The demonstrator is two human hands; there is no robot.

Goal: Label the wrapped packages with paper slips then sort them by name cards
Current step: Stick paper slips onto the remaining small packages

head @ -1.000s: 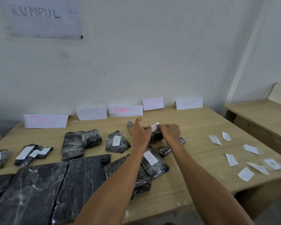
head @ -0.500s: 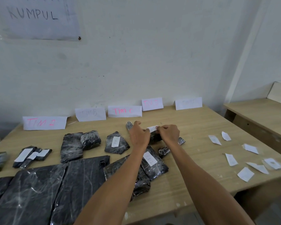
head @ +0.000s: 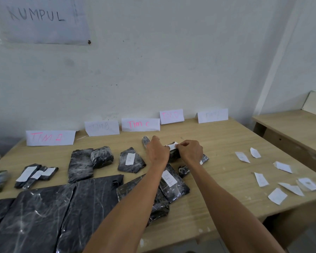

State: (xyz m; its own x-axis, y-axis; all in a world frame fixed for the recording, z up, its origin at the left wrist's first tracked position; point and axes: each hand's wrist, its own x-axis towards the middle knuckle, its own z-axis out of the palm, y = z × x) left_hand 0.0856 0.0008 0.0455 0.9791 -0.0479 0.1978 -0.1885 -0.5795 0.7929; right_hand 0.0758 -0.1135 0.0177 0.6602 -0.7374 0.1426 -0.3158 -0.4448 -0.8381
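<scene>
A small black wrapped package point(head: 174, 153) lies mid-table between my hands, with a white paper slip point(head: 171, 146) on its top. My left hand point(head: 157, 152) holds the package's left side, and its fingertips are hidden. My right hand point(head: 190, 150) pinches the slip's right end against the package. Several name cards stand along the wall, among them TIM 2 point(head: 50, 137), a faint card point(head: 102, 128), TIM C point(head: 140, 124) and a pink card point(head: 171, 116). Labelled packages lie at the left point(head: 35, 175) and centre point(head: 130, 160).
Several loose paper slips point(head: 261, 178) are scattered on the right part of the wooden table point(head: 226, 143). Large black wrapped packages point(head: 44, 212) cover the near left. A labelled package point(head: 171, 181) lies under my forearms. A second table point(head: 295, 125) stands at the right.
The slip, lifted above the package a second ago, has come down flat onto its top. Both hands have closed in on the package.
</scene>
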